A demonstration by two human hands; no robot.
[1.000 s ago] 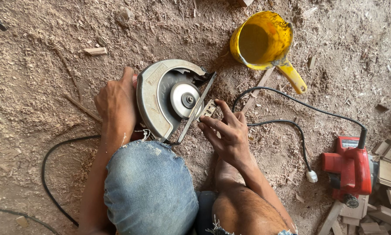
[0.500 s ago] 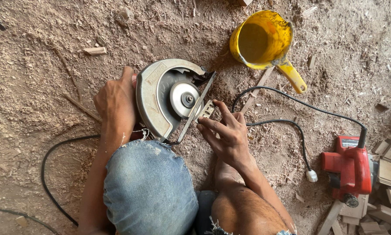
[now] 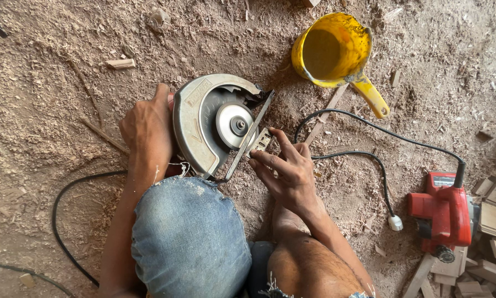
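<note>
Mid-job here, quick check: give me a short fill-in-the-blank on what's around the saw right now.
1. The left hand grips the circular saw lying on the ____-covered floor.
2. The right hand touches the saw's metal base ____.
3. The jug beyond the saw is ____.
4. The red power tool lies to the person's ____.

Missing words: sawdust; plate; yellow; right

Frayed, faded blue denim shorts (image 3: 190,237)

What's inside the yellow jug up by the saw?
The yellow jug lies tipped on the sawdust floor, mouth toward the camera. Its inside looks empty, just stained yellow-brown walls. The deepest part is in shadow, so I cannot tell.
</note>
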